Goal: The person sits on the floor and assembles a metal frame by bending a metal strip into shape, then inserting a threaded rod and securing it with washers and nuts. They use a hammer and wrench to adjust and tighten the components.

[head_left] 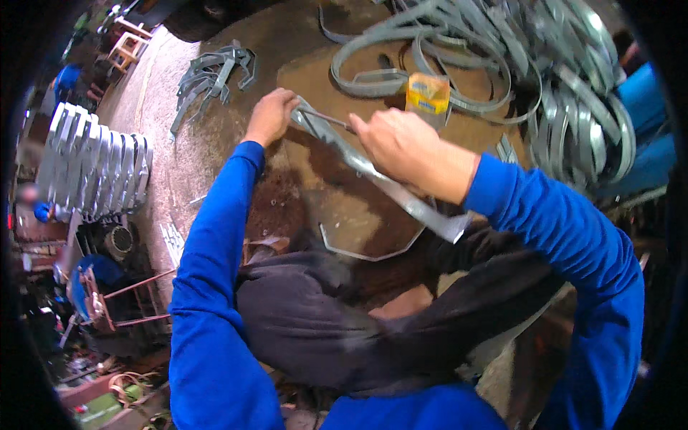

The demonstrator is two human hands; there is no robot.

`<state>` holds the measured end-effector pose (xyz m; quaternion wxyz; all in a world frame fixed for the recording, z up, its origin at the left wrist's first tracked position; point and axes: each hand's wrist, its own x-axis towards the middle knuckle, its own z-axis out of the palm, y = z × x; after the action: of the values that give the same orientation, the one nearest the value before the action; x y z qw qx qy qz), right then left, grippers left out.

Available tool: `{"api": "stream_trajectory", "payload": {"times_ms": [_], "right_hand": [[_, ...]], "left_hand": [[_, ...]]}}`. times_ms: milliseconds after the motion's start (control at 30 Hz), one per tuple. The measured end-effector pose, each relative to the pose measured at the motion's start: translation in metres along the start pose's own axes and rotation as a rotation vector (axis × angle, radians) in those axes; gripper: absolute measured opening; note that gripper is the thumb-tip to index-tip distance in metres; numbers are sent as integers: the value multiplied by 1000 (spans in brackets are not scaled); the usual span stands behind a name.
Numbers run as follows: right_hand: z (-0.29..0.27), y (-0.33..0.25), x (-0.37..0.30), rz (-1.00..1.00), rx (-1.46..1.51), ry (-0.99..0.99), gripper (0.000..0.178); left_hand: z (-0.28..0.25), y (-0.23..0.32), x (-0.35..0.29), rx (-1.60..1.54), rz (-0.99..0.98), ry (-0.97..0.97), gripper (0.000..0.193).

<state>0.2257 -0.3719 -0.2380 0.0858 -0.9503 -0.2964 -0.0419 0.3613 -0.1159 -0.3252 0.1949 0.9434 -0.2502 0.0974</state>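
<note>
My left hand (270, 116) grips the far end of a long grey metal strip (380, 179) that slants down to the right across my lap. My right hand (401, 147) is closed on a thin rod-like tool (331, 120) whose tip rests on the strip near my left hand. Both arms wear blue sleeves. The strip's lower end (448, 226) sticks out past my right forearm.
A big pile of bent grey metal bands (545, 64) lies at the upper right, with a small yellow box (428, 93) on it. A smaller bundle of bands (215, 72) lies upper left. Stacked grey metal pieces (93, 168) stand at the left. A bent metal piece (365, 251) lies near my knees.
</note>
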Motion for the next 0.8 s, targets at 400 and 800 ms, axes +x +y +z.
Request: {"api": "stream_trajectory", "payload": {"times_ms": [400,800], "right_hand": [[78,3,66,3,186,108,17],[48,-5,50,100,440,-235,22]], "left_hand": [[18,4,13,-118,-9,69,20],[15,-25,-4,-87,-99,123,21]]}}
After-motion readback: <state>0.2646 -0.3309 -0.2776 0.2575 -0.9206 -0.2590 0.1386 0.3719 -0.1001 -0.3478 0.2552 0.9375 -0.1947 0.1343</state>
